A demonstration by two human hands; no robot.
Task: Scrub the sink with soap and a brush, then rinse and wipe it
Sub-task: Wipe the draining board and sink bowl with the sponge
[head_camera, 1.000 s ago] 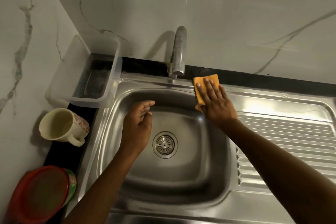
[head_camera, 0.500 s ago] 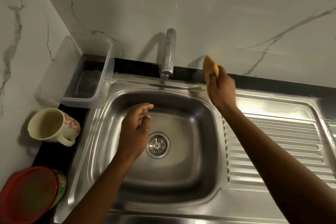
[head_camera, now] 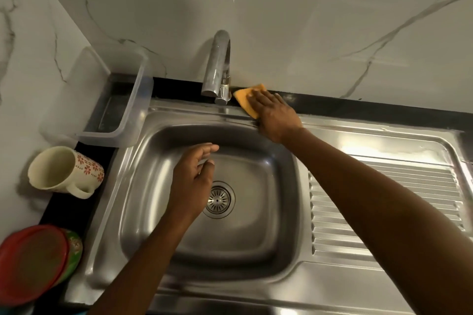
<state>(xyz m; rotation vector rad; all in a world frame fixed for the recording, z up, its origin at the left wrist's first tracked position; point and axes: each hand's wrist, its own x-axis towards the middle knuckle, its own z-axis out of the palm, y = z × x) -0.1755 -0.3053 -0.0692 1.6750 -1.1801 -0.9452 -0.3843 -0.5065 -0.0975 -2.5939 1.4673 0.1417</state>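
Far left of your hands: floral mug (head_camera: 65, 171), clear plastic tub (head_camera: 112, 100). Left hand (head_camera: 192, 181) hovers loosely spread, holding nothing, over the sink (head_camera: 256, 238) near the drain (head_camera: 218, 199). Right hand (head_camera: 276, 115) presses an orange cloth (head_camera: 247, 98) flat on the back rim beside the faucet (head_camera: 217, 69). Wiping stage, likely. Next: sweep the cloth rightward along the rim toward the drainboard (head_camera: 384, 207).

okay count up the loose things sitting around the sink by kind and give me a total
Mug, lying on its side at the sink's left: 1
Clear plastic tub in the back left corner: 1
Stacked plates or lids, red one on top, front left: 2 at least
Orange cloth under the right hand beside the tap: 1
Total: 5
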